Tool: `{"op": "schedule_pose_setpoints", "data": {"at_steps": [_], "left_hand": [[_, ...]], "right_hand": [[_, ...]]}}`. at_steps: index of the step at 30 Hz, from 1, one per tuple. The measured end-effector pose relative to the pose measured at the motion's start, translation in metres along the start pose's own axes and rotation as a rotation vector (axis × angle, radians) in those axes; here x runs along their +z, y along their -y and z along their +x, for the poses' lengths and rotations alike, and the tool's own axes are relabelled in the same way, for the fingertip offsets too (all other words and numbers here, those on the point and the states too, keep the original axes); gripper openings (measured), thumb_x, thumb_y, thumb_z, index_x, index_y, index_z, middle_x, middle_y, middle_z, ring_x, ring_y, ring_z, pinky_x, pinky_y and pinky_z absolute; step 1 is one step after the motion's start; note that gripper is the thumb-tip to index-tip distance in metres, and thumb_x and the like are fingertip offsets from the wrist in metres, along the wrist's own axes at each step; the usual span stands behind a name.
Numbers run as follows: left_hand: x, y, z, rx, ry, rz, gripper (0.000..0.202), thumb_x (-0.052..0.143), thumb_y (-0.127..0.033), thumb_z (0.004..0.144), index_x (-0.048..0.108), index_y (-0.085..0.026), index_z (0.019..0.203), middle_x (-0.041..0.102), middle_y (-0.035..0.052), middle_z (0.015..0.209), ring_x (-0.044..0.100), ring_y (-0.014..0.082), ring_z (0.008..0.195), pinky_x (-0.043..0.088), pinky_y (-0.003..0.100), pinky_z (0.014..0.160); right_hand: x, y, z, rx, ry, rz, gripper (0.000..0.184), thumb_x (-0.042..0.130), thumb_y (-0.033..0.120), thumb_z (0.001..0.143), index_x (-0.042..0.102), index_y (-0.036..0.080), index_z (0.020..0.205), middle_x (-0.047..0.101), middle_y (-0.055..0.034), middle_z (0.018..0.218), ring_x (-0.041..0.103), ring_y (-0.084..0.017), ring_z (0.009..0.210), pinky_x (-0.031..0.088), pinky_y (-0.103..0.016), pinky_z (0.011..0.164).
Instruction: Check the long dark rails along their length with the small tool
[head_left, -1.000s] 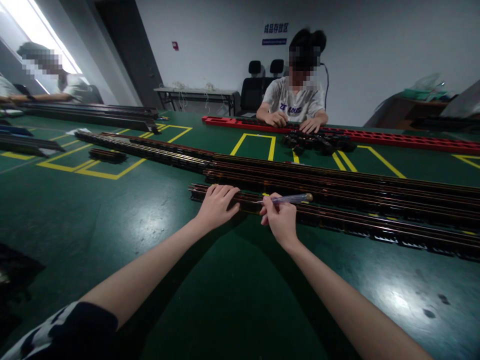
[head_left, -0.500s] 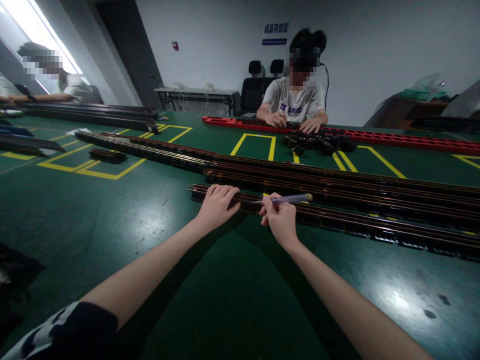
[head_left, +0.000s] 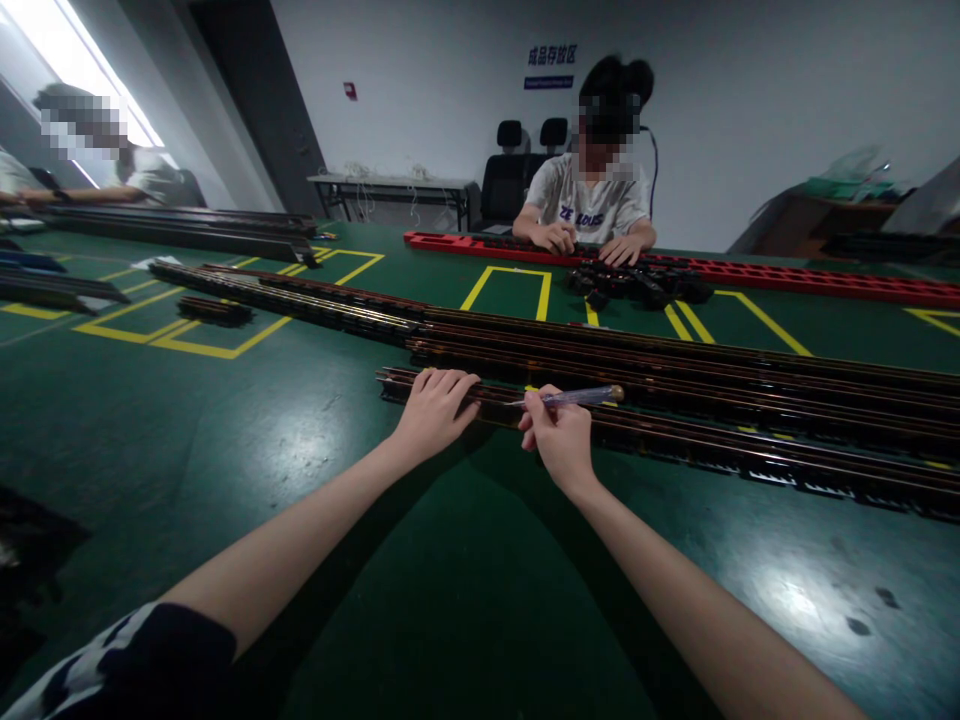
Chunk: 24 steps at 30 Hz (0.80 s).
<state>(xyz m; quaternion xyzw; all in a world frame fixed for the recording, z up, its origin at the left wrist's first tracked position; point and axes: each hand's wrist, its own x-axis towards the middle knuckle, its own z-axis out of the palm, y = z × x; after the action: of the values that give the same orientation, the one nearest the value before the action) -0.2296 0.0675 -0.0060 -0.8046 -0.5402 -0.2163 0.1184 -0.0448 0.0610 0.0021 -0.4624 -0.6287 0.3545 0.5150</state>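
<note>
My left hand (head_left: 435, 415) rests over the near end of a long dark rail (head_left: 675, 440) with copper-coloured strips, its fingers wrapped over the top edge and the thumb on the near side. In my right hand (head_left: 556, 435) is a screwdriver (head_left: 577, 397) with a clear bluish handle and a brass-coloured end cap. The handle points right, and its thin shaft points left onto the rail, close to my left thumb. What the tip touches is too small to make out. The rail lies on the green table (head_left: 465, 600).
Just behind lie several similar rails (head_left: 600, 360), side by side. A short dark piece (head_left: 216, 311) sits at the left. Across the table a person (head_left: 589, 205) handles black parts (head_left: 637, 285) along a red rail (head_left: 795, 280). Dark channels (head_left: 187, 235) lie far left, near another person (head_left: 142, 175).
</note>
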Motion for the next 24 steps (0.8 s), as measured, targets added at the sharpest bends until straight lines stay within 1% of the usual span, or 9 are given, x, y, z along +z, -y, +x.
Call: {"op": "schedule_pose_setpoints", "data": {"at_steps": [5, 9, 16, 24], "left_hand": [[-0.0009, -0.0032, 0.0, -0.02, 0.014, 0.017, 0.032, 0.043, -0.029, 0.092, 0.054, -0.017, 0.119, 0.062, 0.0102, 0.117, 0.052, 0.0257, 0.112, 0.033, 0.045, 0.101], [0.0005, -0.0036, -0.0001, -0.02, 0.008, 0.026, 0.032, 0.042, -0.027, 0.092, 0.052, -0.018, 0.121, 0.061, 0.0098, 0.12, 0.051, 0.0256, 0.115, 0.03, 0.046, 0.104], [0.0011, -0.0035, -0.0014, -0.009, -0.014, 0.043, 0.034, 0.038, -0.02, 0.091, 0.052, -0.019, 0.122, 0.061, 0.0087, 0.12, 0.052, 0.0249, 0.114, 0.03, 0.045, 0.105], [0.0024, -0.0026, -0.0017, -0.02, -0.023, 0.061, 0.041, 0.037, -0.011, 0.086, 0.053, -0.021, 0.122, 0.061, 0.0074, 0.122, 0.051, 0.0254, 0.115, 0.03, 0.047, 0.106]], "right_hand": [[0.0007, 0.0008, -0.0003, -0.008, -0.005, -0.013, 0.036, 0.049, 0.043, 0.086, 0.048, 0.02, 0.058, 0.054, 0.0033, 0.044, 0.051, -0.008, 0.033, 0.039, -0.018, 0.035], [0.0003, 0.0019, -0.0011, -0.026, 0.003, -0.033, 0.036, 0.048, 0.043, 0.087, 0.048, 0.02, 0.059, 0.054, 0.003, 0.045, 0.052, -0.008, 0.034, 0.039, -0.018, 0.036], [0.0008, 0.0024, -0.001, -0.058, 0.043, -0.046, 0.037, 0.048, 0.046, 0.088, 0.05, 0.02, 0.062, 0.055, 0.0028, 0.047, 0.052, -0.009, 0.035, 0.041, -0.019, 0.038], [0.0014, 0.0, 0.0001, -0.046, 0.072, -0.039, 0.039, 0.048, 0.051, 0.087, 0.051, 0.019, 0.064, 0.057, 0.002, 0.051, 0.054, -0.009, 0.037, 0.042, -0.019, 0.038]]}}
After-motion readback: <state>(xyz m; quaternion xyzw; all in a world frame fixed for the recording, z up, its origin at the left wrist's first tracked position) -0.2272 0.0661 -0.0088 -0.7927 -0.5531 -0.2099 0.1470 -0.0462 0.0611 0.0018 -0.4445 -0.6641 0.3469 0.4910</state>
